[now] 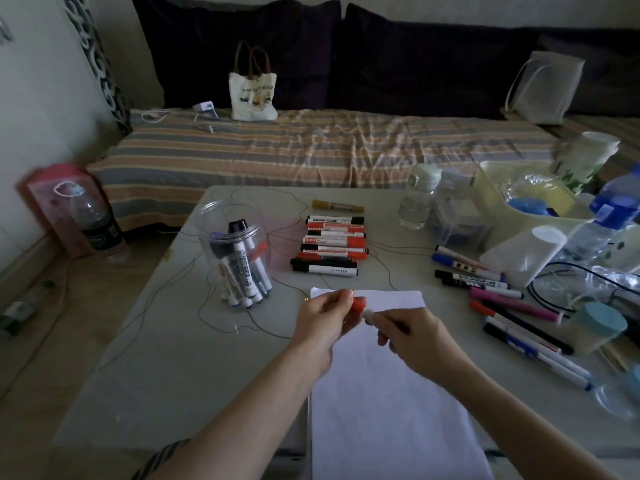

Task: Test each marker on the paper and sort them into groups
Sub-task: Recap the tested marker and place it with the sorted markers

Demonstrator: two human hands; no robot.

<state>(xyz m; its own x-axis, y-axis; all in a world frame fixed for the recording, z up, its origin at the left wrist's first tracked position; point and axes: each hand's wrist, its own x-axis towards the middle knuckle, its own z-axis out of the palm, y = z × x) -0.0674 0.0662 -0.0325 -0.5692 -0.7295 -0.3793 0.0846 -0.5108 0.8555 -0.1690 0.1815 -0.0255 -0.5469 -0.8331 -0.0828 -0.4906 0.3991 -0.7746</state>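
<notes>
Holding a red marker [360, 306] over the top edge of the paper [388, 393] in the head view: left hand [322, 320] is pinching the red cap end, right hand [412, 341] is gripping the barrel, fingers curled round it. Reads as a cap pull or a recap, cannot tell which; the joint is sitting between the two hands and is blurred. Holding it above the sheet is probably for going straight to a test stroke. Paper is lying on the desk [173, 358] directly in front of the person, no marks that I can make out in this dim light. Sorted row of red and black markers [330, 245] is lying side by side beyond the paper, likely one group. Clear jar [237, 258] to the left is holding more markers upright, probably untested stock. Loose pile of thinner markers [512, 306] is lying to the right, near the clutter of bottles and a tub. Marker tip is hidden by the hands. Labels are too small to read. Right edge items are getting cut off by the frame.
</notes>
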